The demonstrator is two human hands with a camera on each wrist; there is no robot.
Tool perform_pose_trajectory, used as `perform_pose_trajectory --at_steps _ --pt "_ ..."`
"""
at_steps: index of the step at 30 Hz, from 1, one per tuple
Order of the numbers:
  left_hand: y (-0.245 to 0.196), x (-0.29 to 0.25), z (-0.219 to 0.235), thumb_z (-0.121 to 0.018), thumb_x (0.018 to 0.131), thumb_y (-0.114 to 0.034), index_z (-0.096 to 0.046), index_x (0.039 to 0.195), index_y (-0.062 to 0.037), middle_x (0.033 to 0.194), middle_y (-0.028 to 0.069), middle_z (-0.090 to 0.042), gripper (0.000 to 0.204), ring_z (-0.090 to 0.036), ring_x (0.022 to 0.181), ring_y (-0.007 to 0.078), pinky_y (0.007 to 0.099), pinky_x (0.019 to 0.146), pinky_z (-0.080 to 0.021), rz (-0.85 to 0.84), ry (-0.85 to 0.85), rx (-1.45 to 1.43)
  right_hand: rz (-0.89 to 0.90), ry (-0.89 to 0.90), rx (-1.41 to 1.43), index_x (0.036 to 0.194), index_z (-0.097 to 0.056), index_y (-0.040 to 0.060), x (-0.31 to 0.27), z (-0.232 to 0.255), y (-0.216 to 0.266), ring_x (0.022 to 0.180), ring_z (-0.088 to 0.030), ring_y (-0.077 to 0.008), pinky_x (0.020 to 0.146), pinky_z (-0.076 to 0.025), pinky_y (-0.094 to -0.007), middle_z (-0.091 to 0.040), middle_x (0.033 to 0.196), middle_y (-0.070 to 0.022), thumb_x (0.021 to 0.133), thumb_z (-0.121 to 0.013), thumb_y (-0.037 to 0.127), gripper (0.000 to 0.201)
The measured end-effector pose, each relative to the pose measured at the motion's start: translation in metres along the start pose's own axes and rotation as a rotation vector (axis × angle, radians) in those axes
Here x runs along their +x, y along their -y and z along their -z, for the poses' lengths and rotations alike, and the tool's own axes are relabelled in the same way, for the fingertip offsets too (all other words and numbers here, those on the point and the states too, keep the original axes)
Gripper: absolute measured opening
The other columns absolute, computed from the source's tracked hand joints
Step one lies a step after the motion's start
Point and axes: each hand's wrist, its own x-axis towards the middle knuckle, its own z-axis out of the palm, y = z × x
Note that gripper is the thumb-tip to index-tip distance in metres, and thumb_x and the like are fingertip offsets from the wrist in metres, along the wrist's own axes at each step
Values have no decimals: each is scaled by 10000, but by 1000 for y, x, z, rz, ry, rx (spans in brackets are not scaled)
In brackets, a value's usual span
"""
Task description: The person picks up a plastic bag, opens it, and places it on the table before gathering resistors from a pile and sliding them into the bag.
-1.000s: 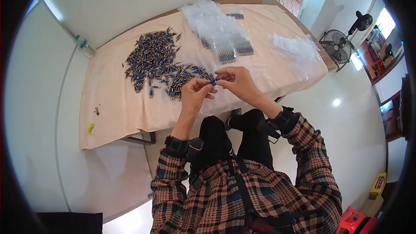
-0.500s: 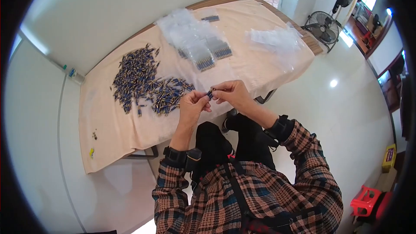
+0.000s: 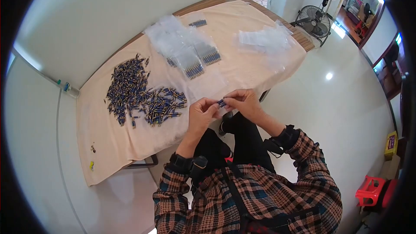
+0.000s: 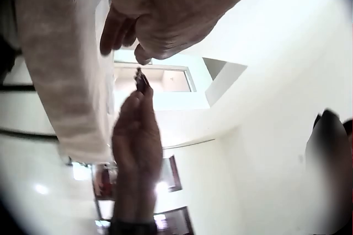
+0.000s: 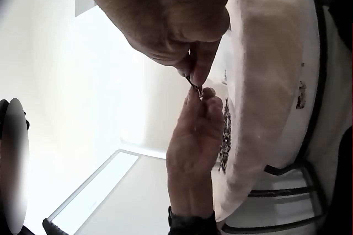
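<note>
In the head view, my left hand (image 3: 202,112) and right hand (image 3: 248,105) meet over the table's front edge. Between their fingertips is a small bunch of slim blue pieces with brass-coloured ends (image 3: 221,103). The right thumb and fingers pinch this bunch, seen in the left wrist view as a dark cluster (image 4: 142,80). My left fingers are curled at the bunch's other end, partly hiding it. Left of the hands, a large heap of the same pieces (image 3: 128,89) lies on the cloth, with a smaller pile (image 3: 164,106) in front.
A pale cloth (image 3: 130,147) covers the wooden table. Clear bags filled with rows of pieces (image 3: 193,70) overlap at the back; flat clear bags (image 3: 266,39) lie at the right. A fan (image 3: 314,21) and a red stool (image 3: 370,190) stand on the floor.
The head view has swung, shifting the table leftward and down in the picture. The hands stay together at the bunch, which now shows as a row between the fingertips.
</note>
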Motion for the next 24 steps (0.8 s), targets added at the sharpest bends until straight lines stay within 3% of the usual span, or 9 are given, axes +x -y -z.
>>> perform_pose_trajectory --at_steps 1,4,8,24 --pt "-2 3 2 -638 845 -21 -628 961 20 786 90 -633 123 -620 651 186 296 618 -539 2 2 1 -1 -2 1 971 -663 -61 3 7 1 700 -654 -117 630 -562 -232 -676 794 -84 859 -652 67 170" --pt "-9 10 12 -625 797 7 -623 976 1 988 167 -608 180 -603 914 304 370 805 -502 -753 -357 929 115 -177 -81 949 -666 -70 24 31 17 691 -651 -122 630 -564 -234 -675 798 -94 854 -654 64 165" --pt "17 21 18 -637 766 -9 -619 1010 -24 1134 191 -543 244 -517 1068 375 395 919 -422 -626 -380 926 102 -285 -104 937 -668 -77 56 55 13 675 -645 -123 631 -560 -233 -677 812 -100 849 -660 62 165" --pt "25 28 16 -649 745 -24 -613 956 -10 1116 181 -546 215 -512 1070 357 413 914 -424 -563 -319 990 -125 -86 -210 938 -683 -60 77 54 6 638 -626 -96 570 -524 -208 -684 775 -85 846 -669 94 180"
